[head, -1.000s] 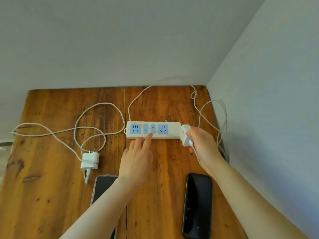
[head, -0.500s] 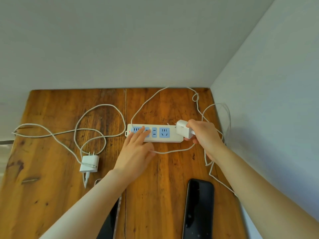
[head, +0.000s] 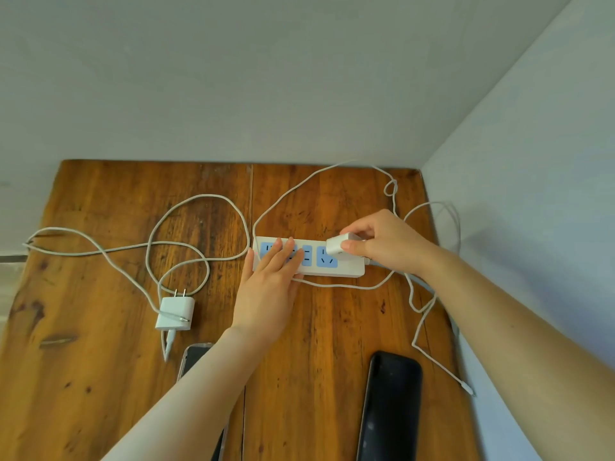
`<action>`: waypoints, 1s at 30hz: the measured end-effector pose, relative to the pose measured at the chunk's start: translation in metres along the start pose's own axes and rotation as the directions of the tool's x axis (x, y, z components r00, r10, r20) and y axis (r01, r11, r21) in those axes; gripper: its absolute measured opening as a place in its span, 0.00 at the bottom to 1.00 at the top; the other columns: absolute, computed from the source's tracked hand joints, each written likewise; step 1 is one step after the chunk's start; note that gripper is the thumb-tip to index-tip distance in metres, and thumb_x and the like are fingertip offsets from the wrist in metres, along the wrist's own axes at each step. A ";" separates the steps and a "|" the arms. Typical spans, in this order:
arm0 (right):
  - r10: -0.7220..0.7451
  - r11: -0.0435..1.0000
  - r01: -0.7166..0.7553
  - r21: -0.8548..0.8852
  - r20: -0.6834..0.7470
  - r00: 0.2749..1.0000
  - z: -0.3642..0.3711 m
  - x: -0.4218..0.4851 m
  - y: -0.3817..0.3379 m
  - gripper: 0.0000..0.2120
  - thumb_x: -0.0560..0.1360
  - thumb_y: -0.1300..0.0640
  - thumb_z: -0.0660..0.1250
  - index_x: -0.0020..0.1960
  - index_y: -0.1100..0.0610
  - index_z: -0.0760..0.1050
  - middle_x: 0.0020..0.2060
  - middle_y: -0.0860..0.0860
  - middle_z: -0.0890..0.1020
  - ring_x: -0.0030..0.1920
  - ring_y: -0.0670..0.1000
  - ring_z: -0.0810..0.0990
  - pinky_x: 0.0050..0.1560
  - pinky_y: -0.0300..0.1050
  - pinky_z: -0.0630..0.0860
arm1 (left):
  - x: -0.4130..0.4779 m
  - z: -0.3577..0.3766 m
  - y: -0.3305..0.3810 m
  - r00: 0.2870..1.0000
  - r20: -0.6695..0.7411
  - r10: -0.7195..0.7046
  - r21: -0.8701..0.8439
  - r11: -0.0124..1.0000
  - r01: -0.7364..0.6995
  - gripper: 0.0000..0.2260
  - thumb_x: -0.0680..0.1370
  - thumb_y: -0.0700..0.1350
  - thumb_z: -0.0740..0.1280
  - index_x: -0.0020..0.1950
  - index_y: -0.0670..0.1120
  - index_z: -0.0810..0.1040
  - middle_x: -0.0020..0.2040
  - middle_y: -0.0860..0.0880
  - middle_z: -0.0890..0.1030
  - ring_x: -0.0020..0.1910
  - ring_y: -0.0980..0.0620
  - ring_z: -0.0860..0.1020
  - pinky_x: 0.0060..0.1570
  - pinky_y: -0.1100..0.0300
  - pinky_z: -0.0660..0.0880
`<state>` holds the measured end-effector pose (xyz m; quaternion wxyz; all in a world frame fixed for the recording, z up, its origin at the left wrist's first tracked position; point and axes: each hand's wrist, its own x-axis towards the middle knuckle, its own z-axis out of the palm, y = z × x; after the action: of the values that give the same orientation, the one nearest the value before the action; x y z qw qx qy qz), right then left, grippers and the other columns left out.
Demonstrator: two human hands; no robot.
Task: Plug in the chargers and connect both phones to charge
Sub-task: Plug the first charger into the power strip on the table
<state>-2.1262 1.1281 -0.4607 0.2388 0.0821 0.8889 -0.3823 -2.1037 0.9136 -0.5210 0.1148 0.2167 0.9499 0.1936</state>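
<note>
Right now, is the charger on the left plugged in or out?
Out. The left charger lies on the table, prongs bare, away from the power strip.

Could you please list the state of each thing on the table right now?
Power strip: flat, nothing plugged in.
Right hand: holds charger over strip.
Left hand: pressing on strip.
Second charger: lying unplugged.
Black phone: unconnected.
Other phone: partly hidden.

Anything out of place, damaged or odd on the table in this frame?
Nothing looks damaged or spilled. The white charging cables sprawl in loose, crossing loops over the scuffed wooden table, and one white charger block lies unplugged on its side. The left phone is partly hidden under the forearm.
</note>
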 end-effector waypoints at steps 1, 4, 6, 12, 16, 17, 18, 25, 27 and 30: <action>-0.009 0.999 0.009 -0.034 0.014 1.000 -0.002 0.003 -0.003 0.15 0.75 0.53 0.67 0.60 0.55 0.78 0.54 0.52 0.81 0.52 0.50 0.79 0.47 0.45 0.80 | 0.000 0.000 0.001 1.000 -0.008 -0.009 -0.008 1.000 0.009 0.23 0.80 0.48 0.58 0.75 0.53 0.59 0.77 0.53 0.58 0.77 0.53 0.51 0.72 0.51 0.40; -0.011 0.992 0.021 -0.127 0.077 0.997 -0.006 0.010 -0.014 0.14 0.76 0.52 0.67 0.59 0.54 0.78 0.53 0.50 0.81 0.50 0.49 0.80 0.43 0.42 0.80 | 0.001 0.002 0.003 0.999 -0.030 -0.017 -0.034 0.999 0.016 0.22 0.80 0.46 0.59 0.74 0.53 0.61 0.77 0.52 0.60 0.76 0.52 0.52 0.73 0.52 0.41; -0.011 0.978 0.039 -0.207 0.133 0.991 -0.006 0.015 -0.021 0.13 0.76 0.51 0.66 0.58 0.54 0.79 0.52 0.50 0.82 0.47 0.49 0.81 0.41 0.42 0.80 | 0.002 0.003 0.002 0.999 -0.038 -0.022 -0.048 0.999 0.020 0.22 0.80 0.45 0.60 0.74 0.52 0.62 0.76 0.52 0.61 0.76 0.52 0.53 0.73 0.52 0.43; -0.022 0.969 0.058 -0.242 0.150 0.988 0.002 0.025 -0.033 0.11 0.75 0.50 0.67 0.54 0.54 0.81 0.50 0.50 0.83 0.43 0.50 0.81 0.32 0.37 0.71 | 0.003 0.004 0.000 0.998 -0.059 -0.021 -0.072 0.997 0.017 0.21 0.79 0.43 0.62 0.72 0.51 0.66 0.74 0.51 0.65 0.75 0.51 0.57 0.73 0.53 0.45; -0.008 0.978 0.031 -0.205 0.115 0.993 0.013 0.020 -0.029 0.15 0.74 0.50 0.68 0.59 0.53 0.80 0.52 0.50 0.82 0.41 0.47 0.79 0.35 0.37 0.72 | 0.004 0.005 0.000 0.997 -0.079 -0.019 -0.091 0.996 0.012 0.20 0.79 0.42 0.62 0.71 0.49 0.68 0.73 0.50 0.67 0.75 0.50 0.59 0.73 0.54 0.47; -0.012 0.975 0.033 -0.218 0.096 0.995 0.019 0.018 -0.026 0.17 0.74 0.50 0.69 0.61 0.53 0.78 0.54 0.51 0.81 0.41 0.46 0.78 0.35 0.37 0.72 | 0.004 0.005 0.001 0.997 -0.081 -0.017 -0.092 0.996 0.009 0.20 0.79 0.41 0.62 0.71 0.49 0.68 0.73 0.49 0.68 0.75 0.50 0.59 0.72 0.54 0.47; -0.012 0.975 0.028 -0.219 0.075 0.997 0.025 0.017 -0.025 0.19 0.74 0.50 0.69 0.63 0.53 0.77 0.55 0.51 0.81 0.40 0.46 0.76 0.36 0.36 0.71 | 0.004 0.005 0.001 0.997 -0.081 -0.014 -0.094 0.996 0.007 0.20 0.79 0.41 0.62 0.71 0.48 0.69 0.73 0.49 0.68 0.75 0.50 0.60 0.72 0.54 0.47; 0.019 0.988 -0.016 -0.152 0.022 1.000 0.028 0.015 -0.026 0.17 0.75 0.50 0.67 0.62 0.54 0.77 0.54 0.53 0.81 0.42 0.49 0.79 0.39 0.37 0.75 | 0.006 0.003 0.000 0.998 -0.065 -0.008 -0.101 0.995 0.002 0.21 0.78 0.41 0.64 0.71 0.49 0.68 0.73 0.50 0.67 0.75 0.50 0.59 0.71 0.55 0.47; 0.031 0.984 -0.039 -0.173 -0.049 0.998 0.037 0.009 -0.024 0.20 0.76 0.49 0.65 0.66 0.51 0.73 0.62 0.52 0.77 0.55 0.53 0.78 0.46 0.39 0.72 | 0.006 0.001 0.001 0.999 -0.053 -0.010 -0.087 0.996 0.005 0.22 0.78 0.41 0.64 0.72 0.49 0.67 0.74 0.49 0.66 0.75 0.50 0.58 0.71 0.55 0.47; 0.002 0.972 -0.056 -0.230 -0.228 0.974 0.056 -0.005 -0.017 0.23 0.77 0.45 0.62 0.71 0.48 0.66 0.67 0.51 0.73 0.65 0.54 0.71 0.57 0.47 0.71 | 0.006 -0.002 0.003 1.000 -0.022 -0.010 -0.057 0.998 0.009 0.21 0.79 0.41 0.62 0.73 0.48 0.65 0.75 0.49 0.63 0.76 0.50 0.56 0.72 0.55 0.47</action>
<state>-2.1075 1.0760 -0.4805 0.1497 0.1095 0.9479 -0.2589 -2.1086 0.9182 -0.5190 0.1112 0.2068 0.9463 0.2223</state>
